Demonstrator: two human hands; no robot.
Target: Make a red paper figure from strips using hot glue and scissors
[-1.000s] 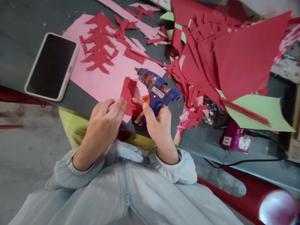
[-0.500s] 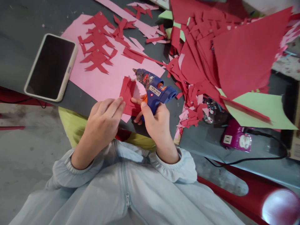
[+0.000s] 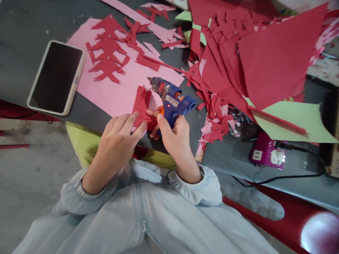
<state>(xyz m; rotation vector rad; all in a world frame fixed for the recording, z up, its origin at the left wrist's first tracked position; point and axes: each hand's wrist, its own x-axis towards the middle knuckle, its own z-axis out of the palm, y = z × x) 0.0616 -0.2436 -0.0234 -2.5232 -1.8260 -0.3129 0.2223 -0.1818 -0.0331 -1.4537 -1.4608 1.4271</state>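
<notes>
While a piece of folded red paper (image 3: 141,101) lay over the near edge of a pink sheet (image 3: 103,97), partly under the fingertips of the left hand (image 3: 118,135), I could not tell whether those fingers pinched it or only rested there. Just beside it, the right hand (image 3: 177,135) had its fingers clamped around the handle of a blue glue gun (image 3: 172,110). Farther out on the dark gray desk (image 3: 34,24) were a phone (image 3: 56,77), leftward, and a heap of red paper (image 3: 278,63), rightward; below showed a gray floor (image 3: 37,183).
</notes>
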